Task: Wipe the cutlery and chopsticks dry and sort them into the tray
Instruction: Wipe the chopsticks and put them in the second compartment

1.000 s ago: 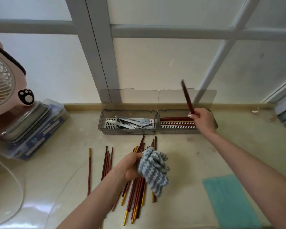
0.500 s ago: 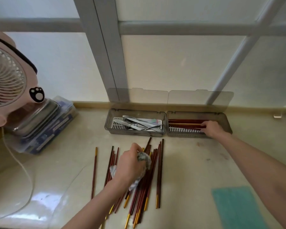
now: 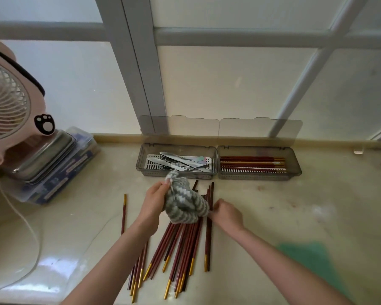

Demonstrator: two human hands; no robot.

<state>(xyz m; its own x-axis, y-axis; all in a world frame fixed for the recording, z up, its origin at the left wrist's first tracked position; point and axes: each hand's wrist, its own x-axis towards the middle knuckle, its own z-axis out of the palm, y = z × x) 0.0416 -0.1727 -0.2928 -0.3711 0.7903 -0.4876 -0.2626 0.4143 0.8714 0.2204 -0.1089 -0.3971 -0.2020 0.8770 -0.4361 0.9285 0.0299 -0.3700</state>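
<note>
**cloth bunched over the pile, next stick under the fingers**

a pale, glossy desk [image 3: 317, 194] runs under a frosted window. on it the loose chopsticks [image 3: 185, 249] lie fanned out directly beneath both hands, gold tips mostly toward the person. they look like the unwiped ones, set close so each can be lifted without reaching.

the left hand [image 3: 153, 201] grips the grey striped cloth [image 3: 185, 205], bunched over the far end of the pile, probably so a stick can slide straight into its folds. the right hand [image 3: 227, 213], touching the cloth's edge, has its fingers curled down on the outermost sticks; whether it pinches one i cannot tell. one stray chopstick [image 3: 124, 213] lies apart, outboard of the left hand.

beyond the hands sits the tray [image 3: 176, 176], its lids propped upright so nothing bars the drop. cutlery [image 3: 178, 161] fills the compartment ahead of the left hand, and finished chopsticks [image 3: 251, 160] lie lengthwise in the one ahead of the right. judging by the pile, most sticks are not yet done.

a fan [image 3: 7, 102] stands well off past the left hand, and a green mat [image 3: 312, 260] lies near the right forearm.
</note>
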